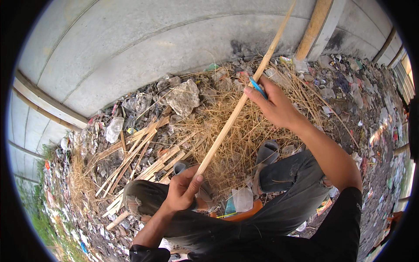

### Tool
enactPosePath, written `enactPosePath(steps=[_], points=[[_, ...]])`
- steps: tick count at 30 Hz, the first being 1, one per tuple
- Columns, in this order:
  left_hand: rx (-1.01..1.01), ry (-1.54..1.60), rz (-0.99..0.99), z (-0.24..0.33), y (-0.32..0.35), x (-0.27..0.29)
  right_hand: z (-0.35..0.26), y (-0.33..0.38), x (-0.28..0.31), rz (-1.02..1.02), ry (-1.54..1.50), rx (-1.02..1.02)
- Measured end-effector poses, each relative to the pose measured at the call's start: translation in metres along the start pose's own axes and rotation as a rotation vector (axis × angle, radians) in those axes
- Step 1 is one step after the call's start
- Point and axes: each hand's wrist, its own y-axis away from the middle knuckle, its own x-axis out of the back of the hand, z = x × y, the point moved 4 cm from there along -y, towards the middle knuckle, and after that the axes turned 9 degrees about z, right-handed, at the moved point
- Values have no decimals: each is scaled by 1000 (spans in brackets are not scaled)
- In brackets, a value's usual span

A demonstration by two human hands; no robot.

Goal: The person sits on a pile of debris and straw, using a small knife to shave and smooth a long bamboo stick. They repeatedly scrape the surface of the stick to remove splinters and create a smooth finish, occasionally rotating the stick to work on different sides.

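A long, pale bamboo strip [227,126] slants up and away from me, from above my lap to the wall. My left hand [183,188] is closed round its near end, thumb on top. Higher along the strip, my right hand [271,101] is closed with a slim blue object [258,87] pressed against the bamboo. My fingers hide most of that object, so its kind cannot be told. Beyond my right hand the strip narrows to a thin end. Below the strip lies a heap of curly bamboo shavings [227,150] between my feet.
Several split bamboo strips [131,157] lie stacked at the left. A rough stone block [183,97] sits near the grey concrete wall [166,39]. Litter covers the ground around. A wooden post [313,28] leans at the wall. Something orange [246,215] shows beneath me, between my legs.
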Motion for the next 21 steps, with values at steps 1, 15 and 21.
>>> enactPosePath(steps=[1, 15, 21], points=[[25, 7, -9, 0, 2, 1, -3, 4, 2, -79, 15, -90], [-34, 79, 33, 1, 2, -2, -16, -3, 36, 127, 335, 3], [-28, 47, 63, -1, 5, -6, -25, 12, 15, 3, 421, 29]])
